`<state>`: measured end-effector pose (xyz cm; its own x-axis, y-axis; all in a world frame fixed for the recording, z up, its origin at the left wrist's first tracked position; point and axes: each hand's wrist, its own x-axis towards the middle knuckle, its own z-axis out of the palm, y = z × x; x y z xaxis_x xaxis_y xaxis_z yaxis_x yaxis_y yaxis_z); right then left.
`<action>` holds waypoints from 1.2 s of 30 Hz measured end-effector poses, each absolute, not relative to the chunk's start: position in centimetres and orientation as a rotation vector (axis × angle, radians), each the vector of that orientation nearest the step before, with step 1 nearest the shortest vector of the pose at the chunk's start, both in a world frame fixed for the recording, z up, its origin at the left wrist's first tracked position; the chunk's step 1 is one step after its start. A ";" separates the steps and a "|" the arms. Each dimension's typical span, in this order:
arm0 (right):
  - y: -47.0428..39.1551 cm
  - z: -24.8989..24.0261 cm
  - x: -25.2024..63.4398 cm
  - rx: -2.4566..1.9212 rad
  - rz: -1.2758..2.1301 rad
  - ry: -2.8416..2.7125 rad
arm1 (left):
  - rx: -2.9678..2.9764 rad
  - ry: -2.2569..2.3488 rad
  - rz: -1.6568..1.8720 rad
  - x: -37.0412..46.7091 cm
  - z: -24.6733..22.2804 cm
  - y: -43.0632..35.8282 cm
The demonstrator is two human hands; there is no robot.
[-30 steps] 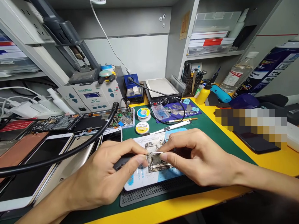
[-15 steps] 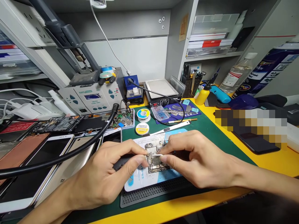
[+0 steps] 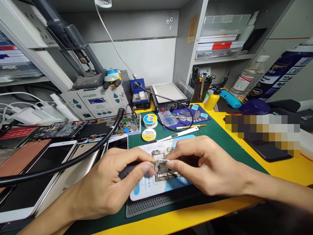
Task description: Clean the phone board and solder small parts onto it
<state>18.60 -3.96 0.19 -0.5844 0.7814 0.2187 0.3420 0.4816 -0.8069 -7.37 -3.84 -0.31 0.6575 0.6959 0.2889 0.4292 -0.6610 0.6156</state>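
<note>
A phone circuit board (image 3: 158, 176) lies on a white and blue plate (image 3: 141, 192) at the lower middle. My left hand (image 3: 122, 179) is closed at the board's left edge, thumb and forefinger pinched on it. From the right, my right hand (image 3: 200, 166) is closed over the board, pinching a small pale strip (image 3: 163, 160) between thumb and forefinger. The strip's left end comes near my left fingertips, above the board. My right fingers hide the board's upper right part.
A black hose (image 3: 73, 163) arcs across old phones at the left. Solder spools (image 3: 149, 134) and a white-handled brush (image 3: 182, 133) lie behind the plate. Farther back stand a hot-air station (image 3: 97, 101) and a heating plate (image 3: 168, 91). A black phone (image 3: 269, 147) lies at the right.
My right fingertips and the pale strip have shifted slightly left and up over the board. My left hand has stayed nearly still at the board's edge.
</note>
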 end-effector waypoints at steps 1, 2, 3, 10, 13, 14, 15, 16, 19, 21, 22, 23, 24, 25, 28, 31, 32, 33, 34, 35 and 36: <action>-4.0 0.2 18.6 -0.917 0.979 -2.152 | 2.372 0.874 0.703 -7.4 -0.3 -3.8; -4.0 0.1 18.7 -0.907 0.962 -2.157 | 2.372 0.876 0.698 -7.4 -0.3 -3.8; -3.9 0.0 18.7 -0.893 0.933 -2.166 | 2.372 0.876 0.699 -7.3 -0.4 -3.8; -3.8 -0.1 18.7 -0.861 0.881 -2.168 | 2.373 0.867 0.720 -7.5 -0.5 -3.8; -3.9 0.0 18.6 -0.841 0.882 -2.157 | 2.371 0.859 0.711 -7.5 -0.5 -3.8; -3.9 0.0 18.6 -0.835 0.875 -2.156 | 2.373 0.858 0.709 -7.5 -0.4 -3.9; -3.9 0.0 18.6 -0.831 0.866 -2.162 | 2.376 0.858 0.709 -7.5 -0.4 -3.9; -3.9 0.0 18.6 -0.826 0.854 -2.172 | 2.381 0.859 0.710 -7.4 -0.4 -3.9; -3.9 0.0 18.6 -0.835 0.828 -2.179 | 2.387 0.866 0.720 -7.4 -0.3 -3.8; -3.9 0.1 18.6 -0.847 0.832 -2.153 | 2.387 0.870 0.719 -7.4 -0.3 -3.9; -3.9 0.1 18.6 -0.847 0.840 -2.143 | 2.387 0.872 0.713 -7.4 -0.4 -3.9; -3.9 0.1 18.7 -0.842 0.849 -2.140 | 2.386 0.873 0.704 -7.5 -0.4 -3.9; -3.9 0.1 18.7 -0.836 0.855 -2.146 | 2.384 0.875 0.695 -7.5 -0.4 -3.9; -3.9 0.1 18.7 -0.833 0.862 -2.158 | 2.380 0.874 0.691 -7.5 -0.4 -3.9; -3.8 0.2 19.0 -0.891 0.911 -2.183 | 2.372 0.868 0.700 -7.6 -0.4 -3.8; -3.7 0.3 19.2 -0.983 1.103 -2.115 | 2.363 0.871 0.695 -7.5 -0.4 -3.7; -3.6 0.4 19.3 -1.002 1.210 -2.063 | 2.354 0.879 0.688 -7.5 -0.4 -3.7; -3.6 0.4 19.3 -1.010 1.317 -2.005 | 2.344 0.886 0.683 -7.5 -0.3 -3.7; -3.5 0.5 19.3 -1.008 1.416 -1.945 | 2.337 0.891 0.678 -7.5 -0.3 -3.7; -3.5 0.6 19.3 -1.000 1.494 -1.889 | 2.333 0.895 0.675 -7.5 -0.3 -3.7; -3.5 0.7 19.3 -0.988 1.542 -1.844 | 2.334 0.896 0.674 -7.5 -0.3 -3.8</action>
<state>19.30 -3.46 0.67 -0.5878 0.8073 -0.0522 0.1941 0.0781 -0.9779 -7.46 -3.76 -0.31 0.6529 0.7141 0.2524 0.4410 -0.6293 0.6399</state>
